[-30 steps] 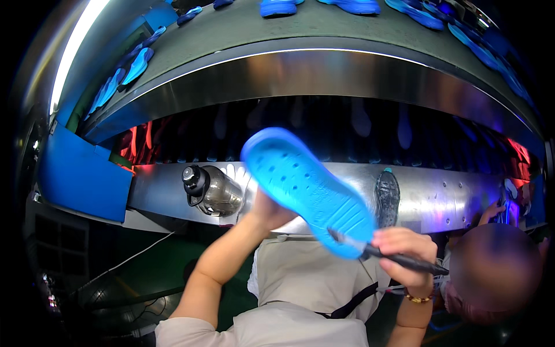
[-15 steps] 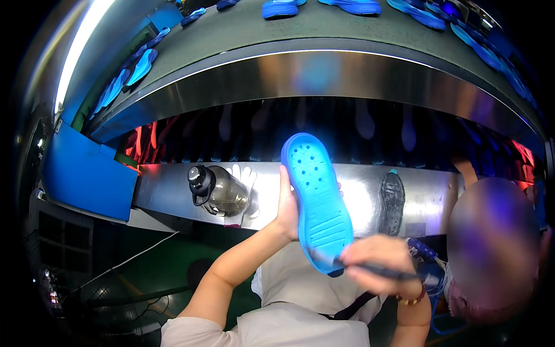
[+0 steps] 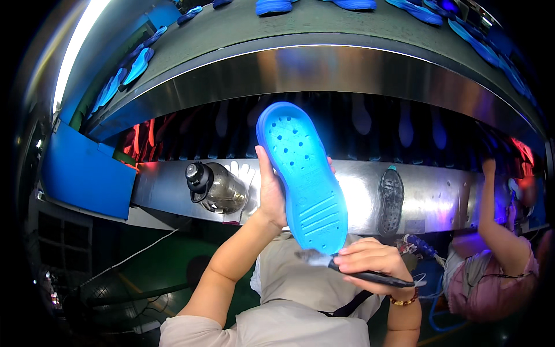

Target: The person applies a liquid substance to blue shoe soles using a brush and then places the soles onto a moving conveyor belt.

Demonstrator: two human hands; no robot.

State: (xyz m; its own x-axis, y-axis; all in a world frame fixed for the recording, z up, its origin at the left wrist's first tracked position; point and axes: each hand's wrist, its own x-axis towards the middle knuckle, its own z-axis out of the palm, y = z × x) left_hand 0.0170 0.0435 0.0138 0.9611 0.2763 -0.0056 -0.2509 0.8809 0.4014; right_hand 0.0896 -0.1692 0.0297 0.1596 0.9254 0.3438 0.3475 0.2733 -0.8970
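Left hand (image 3: pixel 272 194) gripped blue sole (image 3: pixel 303 173) upright, centre, near steel ledge (image 3: pixel 173 188). Right hand (image 3: pixel 373 263) clasped black brush (image 3: pixel 361 274) at heel. Risk: loose one-hand hold; brush pressure might twist sole, smearing fingers.

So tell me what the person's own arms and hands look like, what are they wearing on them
Both forearms are bare, with no gloves on either hand. The left hand and its arm carry no jewellery or watch that shows. The right hand has a beaded bracelet around the wrist. Short pale grey sleeves show only at the lower edge, by the upper arms.
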